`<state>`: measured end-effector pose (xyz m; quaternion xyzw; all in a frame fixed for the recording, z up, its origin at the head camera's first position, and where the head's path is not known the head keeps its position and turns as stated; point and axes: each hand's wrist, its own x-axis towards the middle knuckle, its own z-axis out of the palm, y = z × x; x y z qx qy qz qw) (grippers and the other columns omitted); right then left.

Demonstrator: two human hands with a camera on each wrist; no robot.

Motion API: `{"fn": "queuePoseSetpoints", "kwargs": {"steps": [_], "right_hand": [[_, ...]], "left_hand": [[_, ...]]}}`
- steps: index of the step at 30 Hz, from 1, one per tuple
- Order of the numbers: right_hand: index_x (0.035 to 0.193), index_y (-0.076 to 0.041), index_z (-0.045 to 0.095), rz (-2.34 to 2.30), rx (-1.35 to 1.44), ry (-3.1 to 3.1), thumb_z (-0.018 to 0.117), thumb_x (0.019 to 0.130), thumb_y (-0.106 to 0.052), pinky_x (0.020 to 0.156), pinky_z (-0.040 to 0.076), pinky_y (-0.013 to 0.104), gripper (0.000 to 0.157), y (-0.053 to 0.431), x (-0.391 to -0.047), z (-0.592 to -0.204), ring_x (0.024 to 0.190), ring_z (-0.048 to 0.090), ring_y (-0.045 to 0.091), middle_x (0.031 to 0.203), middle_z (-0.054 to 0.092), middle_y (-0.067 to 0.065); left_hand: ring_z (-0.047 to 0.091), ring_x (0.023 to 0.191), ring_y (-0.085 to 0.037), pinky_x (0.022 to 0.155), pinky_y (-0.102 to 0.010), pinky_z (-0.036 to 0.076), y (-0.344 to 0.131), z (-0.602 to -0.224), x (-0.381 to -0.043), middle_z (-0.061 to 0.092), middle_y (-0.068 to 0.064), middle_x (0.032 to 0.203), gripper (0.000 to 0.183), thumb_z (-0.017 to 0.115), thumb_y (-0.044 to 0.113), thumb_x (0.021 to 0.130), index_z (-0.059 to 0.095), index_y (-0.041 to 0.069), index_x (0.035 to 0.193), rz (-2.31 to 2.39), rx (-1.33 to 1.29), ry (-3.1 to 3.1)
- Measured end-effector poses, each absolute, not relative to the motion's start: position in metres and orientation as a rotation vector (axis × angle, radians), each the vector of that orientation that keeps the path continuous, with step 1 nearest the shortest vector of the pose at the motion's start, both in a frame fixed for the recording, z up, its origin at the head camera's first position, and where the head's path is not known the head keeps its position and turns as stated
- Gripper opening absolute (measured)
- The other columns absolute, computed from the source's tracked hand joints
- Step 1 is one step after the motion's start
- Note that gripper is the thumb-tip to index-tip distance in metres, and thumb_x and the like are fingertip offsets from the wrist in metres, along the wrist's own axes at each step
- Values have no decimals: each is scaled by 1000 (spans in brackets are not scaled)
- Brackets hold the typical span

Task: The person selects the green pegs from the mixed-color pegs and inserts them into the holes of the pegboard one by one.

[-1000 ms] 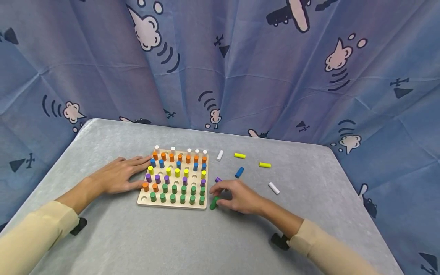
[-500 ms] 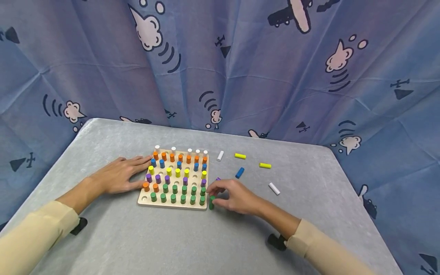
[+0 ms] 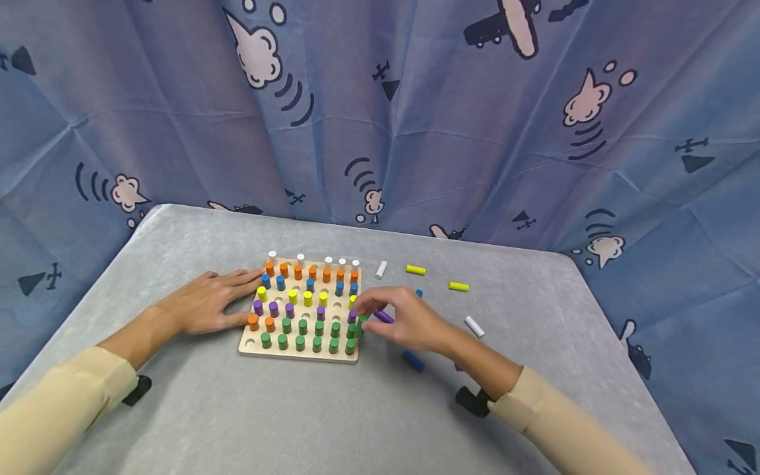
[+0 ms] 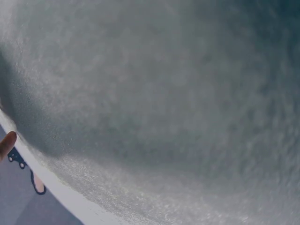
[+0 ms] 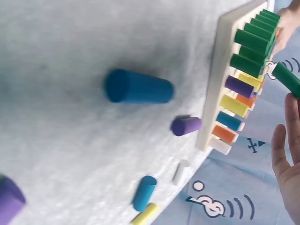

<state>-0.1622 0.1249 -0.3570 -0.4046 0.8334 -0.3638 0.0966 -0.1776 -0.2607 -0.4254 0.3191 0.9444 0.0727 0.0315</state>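
Note:
A wooden pegboard (image 3: pixel 297 357) carries rows of white, orange, blue, yellow, purple and green pegs, with some bare holes among them. My left hand (image 3: pixel 204 303) lies by the board's left side, fingertips and thumb touching its edge; the left wrist view catches only one fingertip (image 4: pixel 7 143). Between thumb and fingers, my right hand (image 3: pixel 406 321) pinches a green peg (image 5: pixel 287 79), raised above the board's right edge near the purple and green rows. That peg is apart from the standing pegs in the right wrist view. In the head view its far side is partly hidden by the fingers.
Right of the board lie loose pegs: purple (image 3: pixel 384 316), blue (image 3: pixel 413 360), white (image 3: pixel 381 269), yellow (image 3: pixel 415 270), another yellow (image 3: pixel 458 286) and another white (image 3: pixel 474 326). A second blue peg (image 3: pixel 419 292) is mostly behind the right hand. A patterned curtain (image 3: pixel 380 119) hangs behind the table.
My right hand has lifted the green peg off the table, turned it upright and carried it up and away from me to the board's right edge. The left hand stays put.

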Motion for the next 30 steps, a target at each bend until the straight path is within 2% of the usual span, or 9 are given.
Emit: {"fn": "queuePoseSetpoints", "kwargs": {"steps": [5, 14, 22, 26, 30], "right_hand": [[113, -6, 71, -1074, -1231, 2506, 76, 87, -4, 88, 53, 28, 27, 115, -165, -352, 96, 64, 9, 108, 72, 3], [116, -5, 70, -1118, -1232, 2506, 75, 87, -4, 90, 54, 41, 29, 86, -168, -350, 97, 65, 12, 108, 73, 7], [116, -5, 70, -1162, -1243, 2491, 75, 88, -4, 90, 53, 31, 28, 58, -169, -352, 98, 65, 10, 108, 73, 4], [115, -3, 69, -1208, -1260, 2462, 73, 89, -2, 91, 53, 36, 27, 46, -168, -357, 98, 65, 12, 108, 72, 5], [114, -2, 69, -1209, -1295, 2445, 71, 90, -1, 91, 53, 36, 24, 34, -166, -361, 98, 65, 13, 108, 72, 7]], "left_hand": [[40, 140, -39, 100, -63, 39, -260, -425, -178, 34, -10, 160, 73, 49, 57, 99, 43, 7, 151, 218, 981, 2904], [41, 139, -39, 100, -63, 39, -261, -425, -177, 34, -9, 160, 73, 51, 56, 98, 43, 6, 151, 227, 1007, 2918], [41, 139, -39, 100, -64, 39, -261, -425, -177, 33, -10, 160, 73, 50, 57, 98, 42, 7, 151, 243, 1000, 2916], [41, 139, -39, 100, -64, 39, -261, -426, -178, 33, -9, 160, 74, 49, 58, 98, 42, 8, 151, 250, 998, 2919], [41, 139, -39, 100, -64, 39, -262, -426, -178, 34, -9, 160, 74, 49, 58, 98, 43, 8, 151, 253, 994, 2920]]}}
